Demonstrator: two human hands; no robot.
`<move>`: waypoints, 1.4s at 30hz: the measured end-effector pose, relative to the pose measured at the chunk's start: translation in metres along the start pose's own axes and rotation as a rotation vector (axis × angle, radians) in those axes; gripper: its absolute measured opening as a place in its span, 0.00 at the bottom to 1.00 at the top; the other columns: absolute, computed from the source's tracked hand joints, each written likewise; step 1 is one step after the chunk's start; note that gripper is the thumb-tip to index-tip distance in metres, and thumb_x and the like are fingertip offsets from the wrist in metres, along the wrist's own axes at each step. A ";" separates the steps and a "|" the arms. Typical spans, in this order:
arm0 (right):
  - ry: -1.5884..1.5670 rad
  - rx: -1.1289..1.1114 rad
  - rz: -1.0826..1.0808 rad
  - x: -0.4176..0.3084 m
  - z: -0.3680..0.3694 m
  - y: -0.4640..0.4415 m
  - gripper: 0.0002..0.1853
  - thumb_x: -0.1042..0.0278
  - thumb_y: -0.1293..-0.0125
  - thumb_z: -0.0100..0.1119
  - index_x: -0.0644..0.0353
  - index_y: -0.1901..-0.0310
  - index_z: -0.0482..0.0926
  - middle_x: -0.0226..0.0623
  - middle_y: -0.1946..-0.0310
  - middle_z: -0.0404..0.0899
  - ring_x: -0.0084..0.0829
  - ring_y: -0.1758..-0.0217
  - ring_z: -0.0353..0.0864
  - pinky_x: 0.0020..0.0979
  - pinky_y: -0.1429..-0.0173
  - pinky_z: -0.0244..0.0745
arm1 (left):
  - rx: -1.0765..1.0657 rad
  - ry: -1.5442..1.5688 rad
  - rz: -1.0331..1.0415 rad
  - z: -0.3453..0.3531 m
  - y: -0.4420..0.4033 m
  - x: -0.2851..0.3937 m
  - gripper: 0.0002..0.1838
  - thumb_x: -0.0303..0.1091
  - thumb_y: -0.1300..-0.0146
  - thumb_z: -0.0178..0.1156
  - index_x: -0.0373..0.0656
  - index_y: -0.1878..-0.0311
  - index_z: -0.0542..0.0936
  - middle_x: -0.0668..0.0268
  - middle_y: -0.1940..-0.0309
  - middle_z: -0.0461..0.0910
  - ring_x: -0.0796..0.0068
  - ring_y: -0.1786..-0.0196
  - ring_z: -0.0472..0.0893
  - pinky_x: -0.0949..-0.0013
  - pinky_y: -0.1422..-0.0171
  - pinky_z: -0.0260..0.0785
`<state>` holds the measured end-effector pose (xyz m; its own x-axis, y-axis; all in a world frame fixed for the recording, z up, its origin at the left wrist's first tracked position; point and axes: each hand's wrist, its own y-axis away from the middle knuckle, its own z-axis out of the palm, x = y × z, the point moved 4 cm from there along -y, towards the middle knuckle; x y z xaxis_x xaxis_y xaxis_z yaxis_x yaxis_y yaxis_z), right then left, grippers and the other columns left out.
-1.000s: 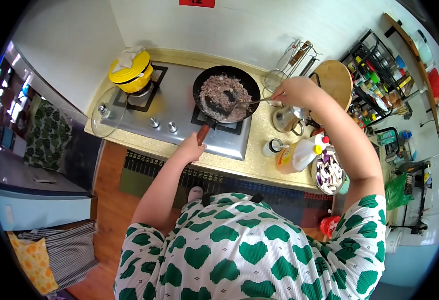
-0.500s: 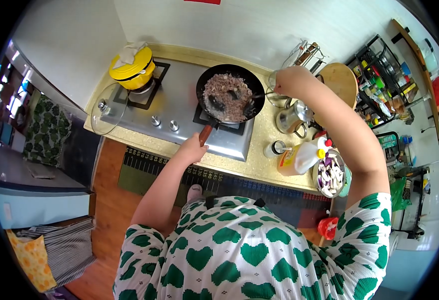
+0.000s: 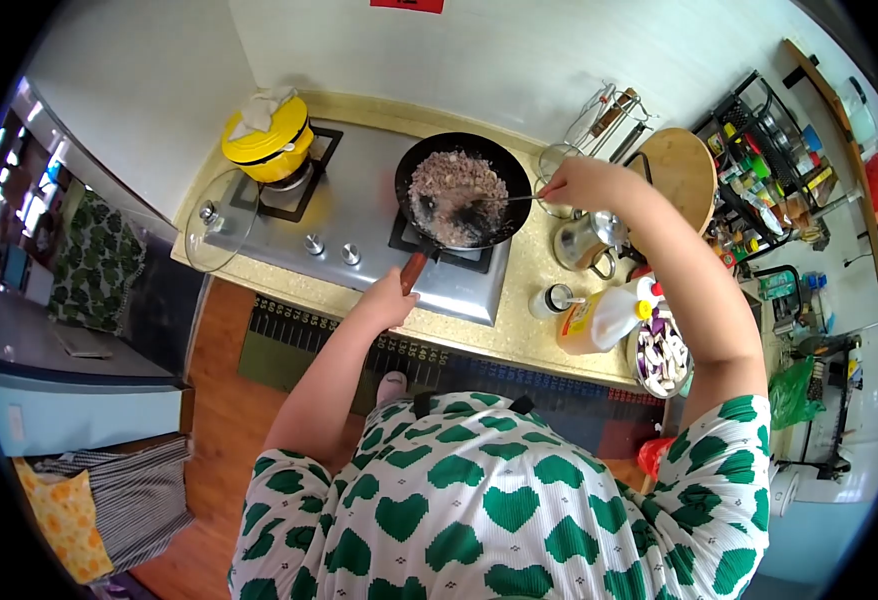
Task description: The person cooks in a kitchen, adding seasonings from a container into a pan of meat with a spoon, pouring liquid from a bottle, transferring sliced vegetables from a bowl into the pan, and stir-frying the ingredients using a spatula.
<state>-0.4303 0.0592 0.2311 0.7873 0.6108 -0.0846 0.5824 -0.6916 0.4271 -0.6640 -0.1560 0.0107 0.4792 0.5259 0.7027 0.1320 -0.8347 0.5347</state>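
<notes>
A black frying pan (image 3: 406,170) sits on the right burner, with crumbled, browned minced meat (image 3: 449,178) spread inside. My left hand (image 3: 386,300) is closed round the pan's reddish-brown wooden handle (image 3: 414,271) at the front of the hob. Over the pan's right rim, my right hand (image 3: 589,186) grips the thin handle of a spatula (image 3: 514,198). The spatula's dark head lies in the meat and is partly blurred. Just below my right hand stands a metal pot (image 3: 581,243) with a side handle.
A yellow pot (image 3: 267,140) stands on the left burner, beside a glass lid (image 3: 221,222). Along the counter's right side are a small jar (image 3: 551,301), an oil jug (image 3: 599,322), a bowl of chopped eggplant (image 3: 661,358) and a round wooden board (image 3: 681,175).
My right hand has moved slightly down, and the spatula head has swept from the pan's right side toward its middle. My left hand keeps its hold on the pan handle.
</notes>
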 end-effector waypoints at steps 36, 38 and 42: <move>0.334 -0.183 0.096 -0.043 -0.053 -0.001 0.14 0.57 0.43 0.75 0.38 0.54 0.93 0.30 0.55 0.91 0.38 0.53 0.90 0.40 0.52 0.83 | 0.028 -0.066 0.042 0.004 -0.009 -0.010 0.20 0.37 0.27 0.63 0.36 0.44 0.67 0.57 0.72 0.79 0.67 0.78 0.81 0.61 0.73 0.75; 0.174 -0.202 0.054 -0.023 -0.034 -0.008 0.15 0.55 0.42 0.75 0.39 0.52 0.92 0.32 0.54 0.91 0.38 0.52 0.90 0.39 0.50 0.83 | 0.020 -0.054 0.020 0.002 -0.005 -0.005 0.20 0.37 0.27 0.63 0.36 0.44 0.67 0.57 0.72 0.79 0.67 0.78 0.81 0.61 0.73 0.75; 0.044 -0.138 0.013 -0.015 -0.020 0.018 0.18 0.49 0.36 0.72 0.47 0.49 0.91 0.36 0.57 0.92 0.35 0.56 0.90 0.37 0.49 0.81 | 0.008 -0.014 0.017 0.000 -0.002 -0.002 0.20 0.36 0.28 0.63 0.37 0.43 0.67 0.58 0.73 0.79 0.68 0.78 0.80 0.62 0.74 0.75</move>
<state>-0.4356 0.0455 0.2581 0.7835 0.6201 -0.0400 0.5361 -0.6420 0.5481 -0.6651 -0.1557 0.0080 0.4935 0.5097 0.7048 0.1308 -0.8446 0.5192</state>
